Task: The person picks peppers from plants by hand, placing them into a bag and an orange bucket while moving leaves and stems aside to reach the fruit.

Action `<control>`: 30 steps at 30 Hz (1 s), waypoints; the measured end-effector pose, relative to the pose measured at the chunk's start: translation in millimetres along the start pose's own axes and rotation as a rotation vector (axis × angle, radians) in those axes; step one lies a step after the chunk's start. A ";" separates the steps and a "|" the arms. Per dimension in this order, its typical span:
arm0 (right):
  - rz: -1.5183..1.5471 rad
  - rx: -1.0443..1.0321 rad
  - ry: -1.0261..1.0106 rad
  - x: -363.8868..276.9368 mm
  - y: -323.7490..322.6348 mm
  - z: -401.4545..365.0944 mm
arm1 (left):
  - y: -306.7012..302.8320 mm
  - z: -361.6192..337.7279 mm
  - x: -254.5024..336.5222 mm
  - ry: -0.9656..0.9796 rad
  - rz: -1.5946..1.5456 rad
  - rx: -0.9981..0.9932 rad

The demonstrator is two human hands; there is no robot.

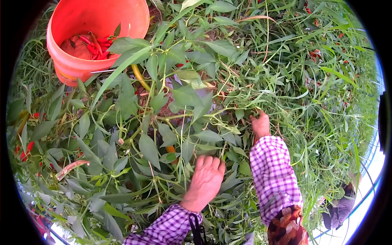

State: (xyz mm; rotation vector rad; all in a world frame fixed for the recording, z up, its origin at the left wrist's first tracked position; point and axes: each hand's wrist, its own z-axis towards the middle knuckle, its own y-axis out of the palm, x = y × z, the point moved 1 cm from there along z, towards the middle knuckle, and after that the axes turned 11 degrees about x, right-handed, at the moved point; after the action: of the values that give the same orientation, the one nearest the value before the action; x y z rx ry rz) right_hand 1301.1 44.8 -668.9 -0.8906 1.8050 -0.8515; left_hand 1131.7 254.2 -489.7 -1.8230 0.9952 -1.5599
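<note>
Among the leaves of a pepper plant (149, 149), low in the middle, is my left hand (205, 179), back up, its fingers curled and their tips hidden in the foliage. Farther forward and to the right, my right hand (260, 123) has its fingers bent together at a green stem; whatever lies between them is too small to make out. Both sleeves are purple and white checked. At the upper left stands a red bucket (73, 67) with several red chili peppers (96, 45) at its bottom.
Dense pepper plants and long grass (314, 134) surround both hands. Red peppers (27, 151) hang at the far left, and more show at the upper right. A branch leans over the bucket's rim. Part of another person (341, 206) shows at the lower right edge.
</note>
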 end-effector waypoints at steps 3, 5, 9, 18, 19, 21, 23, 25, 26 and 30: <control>0.036 0.028 0.054 -3.1 1.7 5.2 | 0.6 2.8 0.7 -0.006 -0.003 -0.002; 0.205 0.057 0.141 9.9 13.9 6.4 | -1.0 3.1 2.3 -0.010 -0.003 -0.010; 0.788 0.027 0.623 -31.3 16.2 -11.5 | -3.9 5.0 5.4 -0.009 0.018 -0.038; 0.719 0.194 0.685 -35.8 39.9 -6.2 | -2.5 4.5 7.0 0.007 0.045 -0.031; 0.735 0.157 0.684 -27.0 38.8 -1.1 | -2.5 3.8 6.9 0.007 0.042 -0.027; 0.767 0.083 0.677 -17.9 35.8 6.5 | -2.0 1.6 5.1 0.012 0.035 -0.024; 0.760 0.019 0.735 -15.8 24.0 9.1 | -1.4 1.0 4.7 0.012 0.033 -0.018; 0.800 -0.018 0.599 -13.8 6.5 13.0 | -1.2 1.1 5.3 0.013 0.034 -0.010; 0.835 -0.038 0.593 -14.3 0.1 13.3 | -1.5 1.2 5.5 0.011 0.031 -0.003; 0.802 -0.075 0.566 -26.6 -31.8 9.0 | -1.7 1.6 5.8 0.012 0.028 0.014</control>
State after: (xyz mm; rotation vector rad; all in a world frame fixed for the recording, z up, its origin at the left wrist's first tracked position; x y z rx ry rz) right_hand 1324.6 49.9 -633.9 0.1068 2.4183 -0.5230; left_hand 1133.9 250.4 -485.3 -1.7848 1.0081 -1.5591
